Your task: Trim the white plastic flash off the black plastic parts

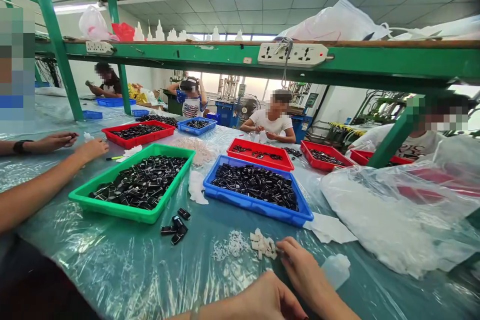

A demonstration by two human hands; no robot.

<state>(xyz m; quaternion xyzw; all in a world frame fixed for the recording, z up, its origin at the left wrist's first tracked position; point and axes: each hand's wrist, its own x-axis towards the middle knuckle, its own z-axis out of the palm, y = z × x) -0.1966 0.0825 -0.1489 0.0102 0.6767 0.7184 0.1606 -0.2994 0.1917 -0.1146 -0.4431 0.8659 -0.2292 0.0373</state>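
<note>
At ten o'clock from the right hand (300, 266), well apart from it, a co-worker's hands (91, 150) are extending over the counter (123, 262). Also at ten, but nearer, a green tray (112, 212) is holding a heap of black parts (142, 180). Between nine and ten, a few loose parts (179, 230) are lying on the counter's plastic cover, and white shreds (235, 244) are forming a small pile. Toward eleven, a blue tray (255, 204) is carrying more black parts, with a red tray (258, 161) sitting just behind it. The pale pieces (262, 244) are lying at ten, right by the right hand's fingertips. At seven, the left hand (264, 296) is curling inward; its fingers are partly hiding, so I cannot tell whether it is gripping anything. The right hand is bending its fingers beside the pale pieces; I cannot tell whether they are pinching one. Between one and two, paper (330, 227) is lying flat; at two, a clear bag (382, 215) is spreading out; past three, a bottle (336, 271) is resting near the right hand.
</note>
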